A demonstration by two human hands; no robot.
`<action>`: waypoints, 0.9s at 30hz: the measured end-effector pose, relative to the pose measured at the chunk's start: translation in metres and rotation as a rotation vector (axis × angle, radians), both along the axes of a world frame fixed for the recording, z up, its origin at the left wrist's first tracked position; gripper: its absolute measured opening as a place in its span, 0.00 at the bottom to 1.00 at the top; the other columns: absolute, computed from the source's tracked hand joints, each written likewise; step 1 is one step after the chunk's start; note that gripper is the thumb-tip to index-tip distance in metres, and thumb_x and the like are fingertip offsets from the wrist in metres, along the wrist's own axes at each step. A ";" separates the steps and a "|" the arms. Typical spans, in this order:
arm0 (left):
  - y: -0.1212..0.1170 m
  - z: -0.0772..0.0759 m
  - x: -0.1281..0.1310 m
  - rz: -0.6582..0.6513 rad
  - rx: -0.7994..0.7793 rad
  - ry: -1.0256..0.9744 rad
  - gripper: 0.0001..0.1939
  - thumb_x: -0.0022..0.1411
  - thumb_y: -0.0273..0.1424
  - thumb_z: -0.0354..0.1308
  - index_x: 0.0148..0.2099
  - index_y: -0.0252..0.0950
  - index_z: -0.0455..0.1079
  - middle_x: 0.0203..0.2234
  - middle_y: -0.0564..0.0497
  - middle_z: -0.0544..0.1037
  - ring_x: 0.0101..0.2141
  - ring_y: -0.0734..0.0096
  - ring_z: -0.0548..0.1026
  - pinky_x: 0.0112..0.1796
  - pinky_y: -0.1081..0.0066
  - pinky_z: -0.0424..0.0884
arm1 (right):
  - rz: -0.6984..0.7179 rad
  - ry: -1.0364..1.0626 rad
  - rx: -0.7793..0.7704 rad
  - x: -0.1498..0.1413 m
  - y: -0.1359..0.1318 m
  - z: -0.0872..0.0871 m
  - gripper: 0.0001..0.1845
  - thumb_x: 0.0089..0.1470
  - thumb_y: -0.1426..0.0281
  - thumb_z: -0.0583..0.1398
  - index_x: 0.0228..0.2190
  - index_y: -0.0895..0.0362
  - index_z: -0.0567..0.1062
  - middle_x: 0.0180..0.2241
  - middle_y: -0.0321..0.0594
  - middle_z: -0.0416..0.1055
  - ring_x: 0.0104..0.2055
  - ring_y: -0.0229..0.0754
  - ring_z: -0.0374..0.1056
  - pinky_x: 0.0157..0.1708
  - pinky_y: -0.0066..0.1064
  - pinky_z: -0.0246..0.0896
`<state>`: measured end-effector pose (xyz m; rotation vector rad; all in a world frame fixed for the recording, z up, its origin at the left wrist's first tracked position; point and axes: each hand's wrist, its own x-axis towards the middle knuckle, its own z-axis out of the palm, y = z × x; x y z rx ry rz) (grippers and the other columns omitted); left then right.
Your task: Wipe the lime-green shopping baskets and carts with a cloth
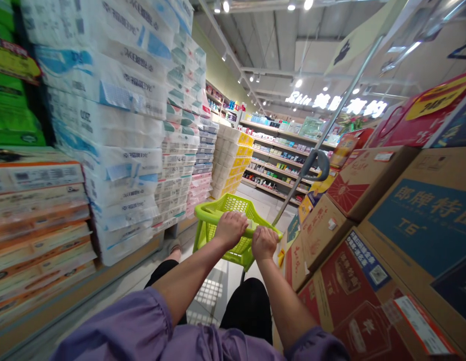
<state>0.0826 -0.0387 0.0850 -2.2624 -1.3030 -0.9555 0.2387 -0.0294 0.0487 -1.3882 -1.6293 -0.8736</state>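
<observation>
A lime-green shopping cart stands in front of me, its perforated plastic basket partly hidden behind my hands and forearms. My left hand is wrapped over the middle of the handlebar. Close beside it, my right hand grips the same bar near its right end. The fingers of both hands curl around the bar, knuckles up. What lies inside the basket, if anything, I cannot make out.
Tall stacks of wrapped tissue packs line the left side. Cardboard cartons crowd the right, beside a slanting metal pole with a grey hook. Stocked shelves stand ahead, beyond the pale tiled floor.
</observation>
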 end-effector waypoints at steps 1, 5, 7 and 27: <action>0.000 0.000 0.000 0.013 0.002 -0.007 0.15 0.67 0.35 0.46 0.52 0.39 0.69 0.50 0.43 0.72 0.52 0.57 0.67 0.52 0.54 0.62 | -0.001 0.000 -0.002 0.000 0.000 0.000 0.18 0.63 0.71 0.47 0.26 0.56 0.71 0.24 0.39 0.68 0.31 0.43 0.60 0.39 0.37 0.47; -0.002 -0.009 -0.001 -0.109 0.080 0.065 0.18 0.66 0.30 0.48 0.56 0.43 0.65 0.56 0.45 0.68 0.58 0.57 0.61 0.57 0.53 0.56 | -0.003 -0.003 -0.010 0.001 0.000 -0.001 0.19 0.63 0.70 0.47 0.25 0.56 0.70 0.24 0.39 0.68 0.31 0.43 0.60 0.39 0.37 0.46; -0.002 -0.007 -0.004 -0.139 0.070 0.076 0.17 0.66 0.31 0.47 0.56 0.44 0.65 0.55 0.47 0.69 0.57 0.59 0.63 0.57 0.54 0.56 | -0.003 -0.005 -0.009 0.001 0.000 -0.001 0.19 0.63 0.69 0.47 0.25 0.55 0.70 0.24 0.39 0.68 0.31 0.43 0.59 0.39 0.37 0.46; -0.006 -0.015 -0.015 -0.058 0.101 0.088 0.20 0.67 0.37 0.47 0.59 0.43 0.62 0.58 0.46 0.66 0.60 0.55 0.58 0.61 0.51 0.49 | -0.018 0.002 -0.005 0.000 0.000 0.001 0.18 0.63 0.70 0.47 0.24 0.55 0.70 0.23 0.39 0.67 0.30 0.43 0.60 0.39 0.37 0.46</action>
